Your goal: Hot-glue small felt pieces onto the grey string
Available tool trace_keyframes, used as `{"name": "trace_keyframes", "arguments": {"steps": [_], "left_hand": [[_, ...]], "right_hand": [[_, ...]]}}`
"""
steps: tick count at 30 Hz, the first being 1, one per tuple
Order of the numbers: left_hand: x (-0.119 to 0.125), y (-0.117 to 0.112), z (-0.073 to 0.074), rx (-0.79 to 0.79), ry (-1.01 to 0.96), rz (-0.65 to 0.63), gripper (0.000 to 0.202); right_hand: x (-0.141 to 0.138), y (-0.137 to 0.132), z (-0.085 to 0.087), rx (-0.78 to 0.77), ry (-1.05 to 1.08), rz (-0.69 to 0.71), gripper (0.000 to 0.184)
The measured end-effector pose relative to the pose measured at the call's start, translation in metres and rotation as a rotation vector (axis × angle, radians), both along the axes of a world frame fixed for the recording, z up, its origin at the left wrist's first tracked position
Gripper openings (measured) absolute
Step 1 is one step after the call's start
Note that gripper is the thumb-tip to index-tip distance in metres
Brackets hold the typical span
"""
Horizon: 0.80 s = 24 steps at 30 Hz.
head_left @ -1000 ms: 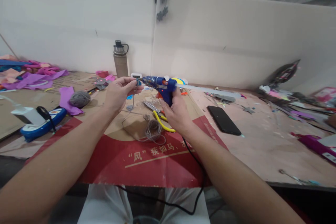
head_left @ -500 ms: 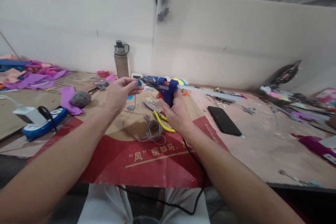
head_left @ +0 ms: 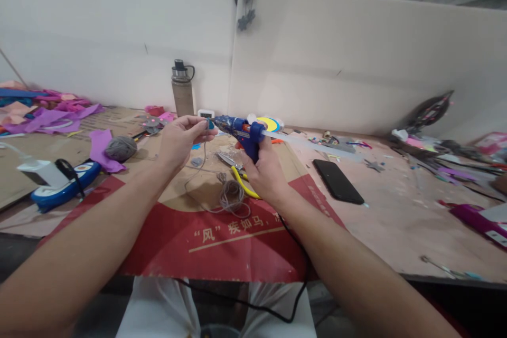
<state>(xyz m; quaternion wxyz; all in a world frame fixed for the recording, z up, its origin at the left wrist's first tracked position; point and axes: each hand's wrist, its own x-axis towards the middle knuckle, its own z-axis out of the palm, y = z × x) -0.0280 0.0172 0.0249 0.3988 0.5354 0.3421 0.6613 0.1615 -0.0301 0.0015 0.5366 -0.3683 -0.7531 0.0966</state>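
Note:
A blue hot glue gun (head_left: 249, 140) is in the grip of my right hand (head_left: 267, 171), its nozzle pointing left. From its back sticks a long translucent glue stick (head_left: 312, 145). Between thumb and fingers, my left hand (head_left: 184, 140) pinches a small blue piece (head_left: 209, 124), close against the nozzle tip; whether they touch I cannot tell. A thin grey cord hangs below my left fingers and runs toward a loose bundle of grey cord (head_left: 232, 197). Yellow-handled pliers (head_left: 246, 186) lie under the glue gun, partly hidden by my right hand.
A red and brown cardboard sheet (head_left: 170, 253) covers the table's front. Left are a blue power strip (head_left: 65, 193), a grey yarn ball (head_left: 121, 148) and purple scraps (head_left: 59, 121). A bottle (head_left: 182, 92) stands behind. Right lies a black phone (head_left: 338, 181). The gun's black cable (head_left: 303, 269) hangs over the edge.
The glue gun has shifted slightly left and its nozzle has dipped, closer to the blue piece. The blue piece has turned a little in my left fingers.

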Motion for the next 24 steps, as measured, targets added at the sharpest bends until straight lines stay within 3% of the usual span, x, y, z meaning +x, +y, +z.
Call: {"name": "trace_keyframes", "arguments": {"steps": [24], "left_hand": [[-0.0003,0.0001,-0.0025,0.047,0.038,-0.006,0.013]], "right_hand": [[-0.0015,0.0034,-0.0052,-0.011,-0.073,-0.072,0.035]]}}
